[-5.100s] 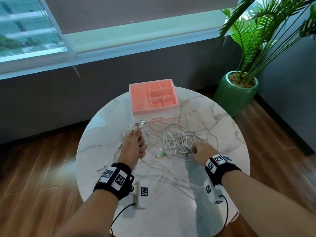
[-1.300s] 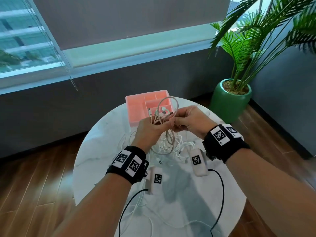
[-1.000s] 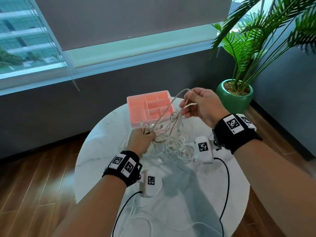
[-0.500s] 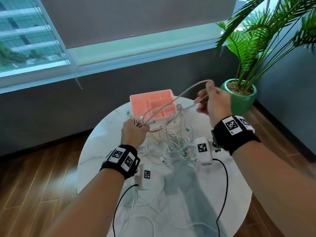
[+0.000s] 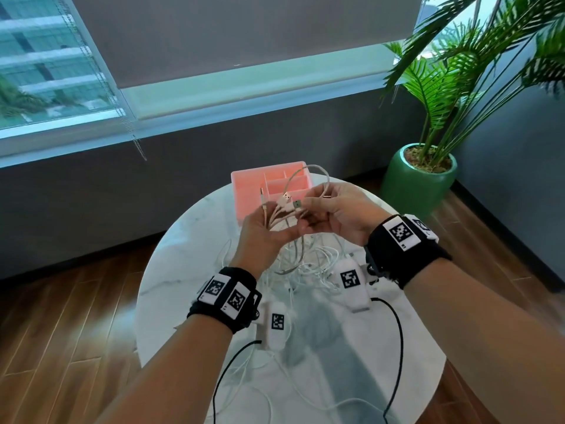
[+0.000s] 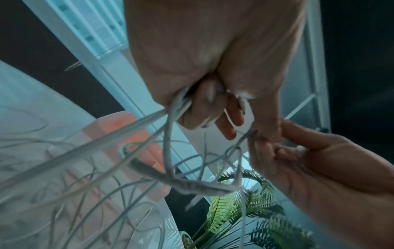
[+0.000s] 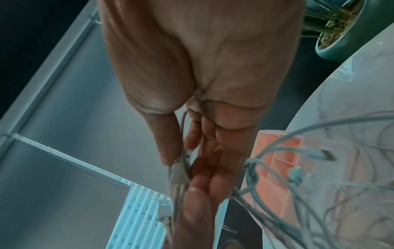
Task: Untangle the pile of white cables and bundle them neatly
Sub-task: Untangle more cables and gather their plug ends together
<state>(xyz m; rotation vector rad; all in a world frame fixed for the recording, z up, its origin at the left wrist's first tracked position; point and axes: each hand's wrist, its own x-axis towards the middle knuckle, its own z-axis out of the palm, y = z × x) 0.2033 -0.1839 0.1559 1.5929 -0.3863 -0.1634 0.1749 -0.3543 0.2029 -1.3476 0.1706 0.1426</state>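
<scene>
Both hands, left hand (image 5: 262, 237) and right hand (image 5: 342, 213), are gripping gathered plug ends (image 5: 286, 204), while most cables (image 5: 308, 264) are lying tangled on the counter (image 5: 183, 249), unbundled.

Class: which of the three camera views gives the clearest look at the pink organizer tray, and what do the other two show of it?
The head view: the pink organizer tray sits on the table, its dividers visible behind the left hand and right hand holding cables. The left wrist view shows only a blurred pink patch; the right wrist view shows some compartments behind cables.
</scene>
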